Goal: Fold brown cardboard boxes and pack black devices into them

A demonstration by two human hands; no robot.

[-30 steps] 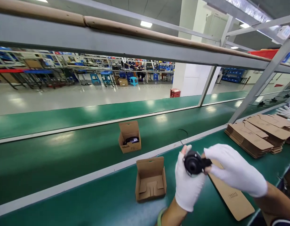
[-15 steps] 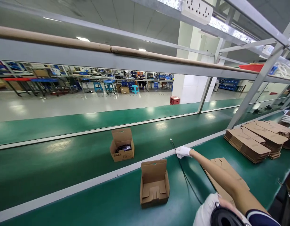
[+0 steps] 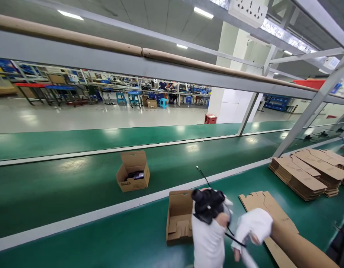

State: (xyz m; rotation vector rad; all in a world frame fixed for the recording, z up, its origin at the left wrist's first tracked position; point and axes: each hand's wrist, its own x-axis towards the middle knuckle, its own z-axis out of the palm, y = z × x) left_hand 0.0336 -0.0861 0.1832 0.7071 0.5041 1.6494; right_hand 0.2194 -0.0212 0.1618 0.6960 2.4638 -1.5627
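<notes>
While the left hand [image 3: 209, 232], in a white glove, is raised over the green bench [image 3: 127, 238], its fingers are clenched around a black round device [image 3: 208, 204] that sits at the top of the grip, above the fingertips and partly hiding them. A thin black cable [image 3: 233, 238] runs from below the device down past the left fingers to the right hand [image 3: 254, 227], also gloved, whose fingers are curled around the cable just to the right of the left hand. Another stretch of the cable [image 3: 202, 175] lies beyond the fingers, on the bench edge. Just left of the left fingers and touching them in view stands an open empty carton [image 3: 179, 217]. Right of the right fingers lies a flat cardboard blank [image 3: 265, 204]. Well beyond, on the conveyor belt [image 3: 63, 193], stands a filled carton [image 3: 132, 172].
</notes>
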